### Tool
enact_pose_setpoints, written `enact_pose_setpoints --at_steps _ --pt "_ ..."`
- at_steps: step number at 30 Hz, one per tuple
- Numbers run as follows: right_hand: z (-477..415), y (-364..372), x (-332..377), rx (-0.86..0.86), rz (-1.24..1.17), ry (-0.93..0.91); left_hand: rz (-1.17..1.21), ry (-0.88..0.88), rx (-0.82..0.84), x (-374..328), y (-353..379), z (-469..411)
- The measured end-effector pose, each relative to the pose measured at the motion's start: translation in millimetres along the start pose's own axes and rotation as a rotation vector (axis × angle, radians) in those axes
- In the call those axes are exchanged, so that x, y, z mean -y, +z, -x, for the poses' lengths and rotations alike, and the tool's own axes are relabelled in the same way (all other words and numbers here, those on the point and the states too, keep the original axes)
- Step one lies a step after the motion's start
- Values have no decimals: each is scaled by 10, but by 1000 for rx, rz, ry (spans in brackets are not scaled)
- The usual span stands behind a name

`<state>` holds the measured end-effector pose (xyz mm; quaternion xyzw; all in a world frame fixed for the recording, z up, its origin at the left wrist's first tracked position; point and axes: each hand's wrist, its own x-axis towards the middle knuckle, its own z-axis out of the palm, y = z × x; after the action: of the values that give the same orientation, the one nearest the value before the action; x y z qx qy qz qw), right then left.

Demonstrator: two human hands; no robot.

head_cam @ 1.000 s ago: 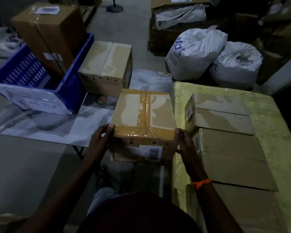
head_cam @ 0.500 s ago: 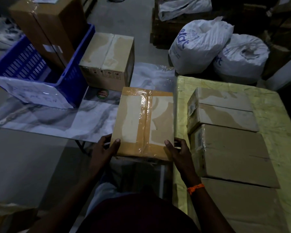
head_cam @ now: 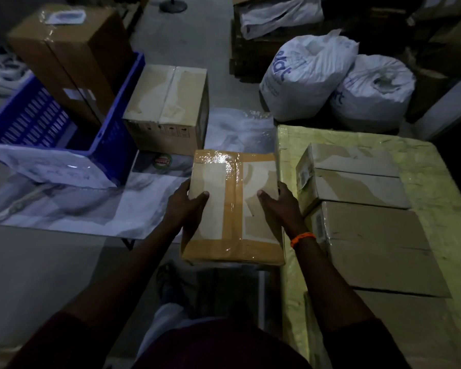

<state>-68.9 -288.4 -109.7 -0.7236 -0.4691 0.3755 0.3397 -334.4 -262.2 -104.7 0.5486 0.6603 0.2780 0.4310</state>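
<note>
At the bottom of the frame a dark garment and two forearms are seen, with an orange wristband worn on the right wrist. Just beyond, at the centre, the taped carton is clamped between the left hand and the right hand. The hands are set apart on its two long sides, with the thumbs laid over the top face. The carton's long axis runs from the lower to the upper part of the frame, straight away from the body. It is gripped at about mid-length, so neither hand is nearer than the other. Its near end is carried over the dark gap below. Whether its far end rests on the marbled table top cannot be told. A set-down is judged to turn on this narrow slot, since the yellow-wrapped surface lies just beside the carton's right edge. The fingers beneath and behind the carton are hidden, and any label on its sides is out of view. At centre right two flat cartons are stacked edge to edge on the yellow wrap. At upper left a blue crate with a tall carton in it is cut off by the frame. A squat carton stands beside the crate. At upper right two white sacks are lost partly in shadow.
</note>
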Motion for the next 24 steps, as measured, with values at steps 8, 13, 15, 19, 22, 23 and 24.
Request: enact_pose_setpoints --at_steps 8,13,15,19,22,23,24 --pt "149 -55 34 -109 -46 37 86 114 15 -103 -45 83" --pt "204 -316 350 -208 -190 -23 248 254 -45 -361 -163 125" --pt "235 -409 461 -245 -227 -61 285 296 -74 -418 -199 126" --pt "338 -484 537 -250 -277 -132 448 228 -129 -508 -205 246" --pt "449 -486 477 -240 -310 -138 445 214 -150 -504 -145 441" --pt "491 -493 452 -235 -321 -132 425 201 -164 -493 -123 505" --pt "532 -500 421 -227 -331 -123 404 187 -181 -487 -99 563"
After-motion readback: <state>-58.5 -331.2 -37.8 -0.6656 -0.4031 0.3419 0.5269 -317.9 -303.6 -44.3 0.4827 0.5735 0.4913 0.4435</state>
